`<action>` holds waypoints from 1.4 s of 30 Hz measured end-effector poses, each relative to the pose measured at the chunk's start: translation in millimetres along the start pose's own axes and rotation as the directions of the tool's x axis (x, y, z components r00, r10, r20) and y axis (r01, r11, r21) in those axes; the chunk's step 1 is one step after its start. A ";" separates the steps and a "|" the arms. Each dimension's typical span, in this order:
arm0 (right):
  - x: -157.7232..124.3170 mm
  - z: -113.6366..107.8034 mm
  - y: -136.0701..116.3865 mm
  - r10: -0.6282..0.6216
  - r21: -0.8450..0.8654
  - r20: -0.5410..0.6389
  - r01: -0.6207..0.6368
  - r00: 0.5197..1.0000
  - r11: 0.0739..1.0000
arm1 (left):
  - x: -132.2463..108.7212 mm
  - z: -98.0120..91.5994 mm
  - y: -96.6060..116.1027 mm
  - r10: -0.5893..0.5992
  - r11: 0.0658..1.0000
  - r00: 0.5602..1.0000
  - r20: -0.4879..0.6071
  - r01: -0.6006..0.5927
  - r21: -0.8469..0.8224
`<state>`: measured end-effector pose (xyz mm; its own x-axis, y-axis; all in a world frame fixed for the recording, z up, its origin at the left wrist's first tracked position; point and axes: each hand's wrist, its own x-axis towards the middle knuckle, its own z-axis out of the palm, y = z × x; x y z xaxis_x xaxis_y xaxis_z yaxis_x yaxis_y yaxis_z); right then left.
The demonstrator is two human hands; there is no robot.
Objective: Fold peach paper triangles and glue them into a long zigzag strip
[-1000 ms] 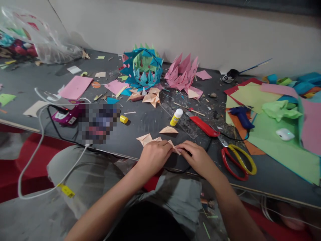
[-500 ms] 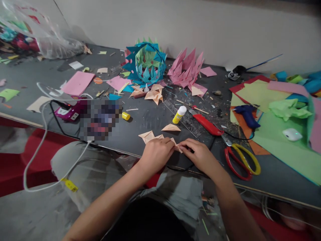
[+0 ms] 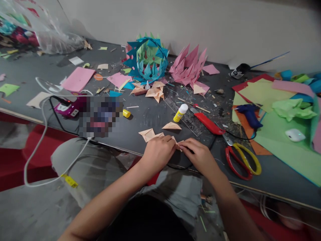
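The left hand [image 3: 157,152] and right hand [image 3: 198,155] both pinched one small peach paper [image 3: 178,144] at the near edge of the table [image 3: 145,117]. It looked only partly folded. Finished peach shapes [image 3: 147,134] lay just behind.

The view comes from a camera worn on the person's head, looking forward and down along both forearms to the near edge of a dark table [image 3: 140,117], where the left hand [image 3: 157,152] and right hand [image 3: 198,155] sit close under the lens at lower centre. The table runs away on a slant to a pale wall [image 3: 225,26] at the top, and the person's lap [image 3: 175,194] fills the bottom.
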<state>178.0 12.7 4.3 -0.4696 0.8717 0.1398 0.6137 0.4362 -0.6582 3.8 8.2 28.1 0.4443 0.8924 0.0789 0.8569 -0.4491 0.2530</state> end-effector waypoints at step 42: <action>-48.1 29.3 -22.4 -0.098 -0.497 0.025 0.098 0.995 0.862 | -39.5 28.6 19.9 0.148 0.977 0.989 -0.010 -0.145 0.154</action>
<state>168.2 -45.5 -9.4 -0.5436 0.8186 0.1854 0.7987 0.5724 -0.1857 10.8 -37.3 2.4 0.5638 0.8164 0.1250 0.8134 -0.5751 0.0873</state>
